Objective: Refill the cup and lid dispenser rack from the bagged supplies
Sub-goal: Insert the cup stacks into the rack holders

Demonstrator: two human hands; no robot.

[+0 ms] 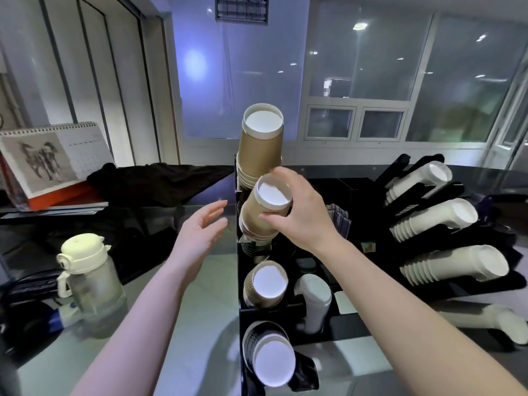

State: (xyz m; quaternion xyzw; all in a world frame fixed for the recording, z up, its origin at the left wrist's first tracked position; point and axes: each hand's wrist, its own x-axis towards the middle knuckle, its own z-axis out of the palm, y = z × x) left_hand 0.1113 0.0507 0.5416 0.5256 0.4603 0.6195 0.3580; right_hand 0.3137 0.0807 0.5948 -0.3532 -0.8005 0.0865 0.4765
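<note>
A black dispenser rack (pixel 238 281) stands in the middle of the counter with several slots. My right hand (pixel 300 210) grips the base end of a stack of brown paper cups (pixel 258 215) sitting in the second slot from the top. Above it a taller brown cup stack (pixel 258 147) sticks out of the top slot. Lower slots hold a ribbed brown cup stack (pixel 267 284) and a dark ribbed cup stack (pixel 268 355). My left hand (pixel 204 227) hovers open just left of the rack, touching nothing.
A second black rack at the right holds white cup stacks (pixel 434 218). A white sleeve of lids (pixel 314 301) leans beside the main rack. A clear water bottle (pixel 91 287) stands at the left, a desk calendar (pixel 54 158) and black cloth (pixel 160 178) behind it.
</note>
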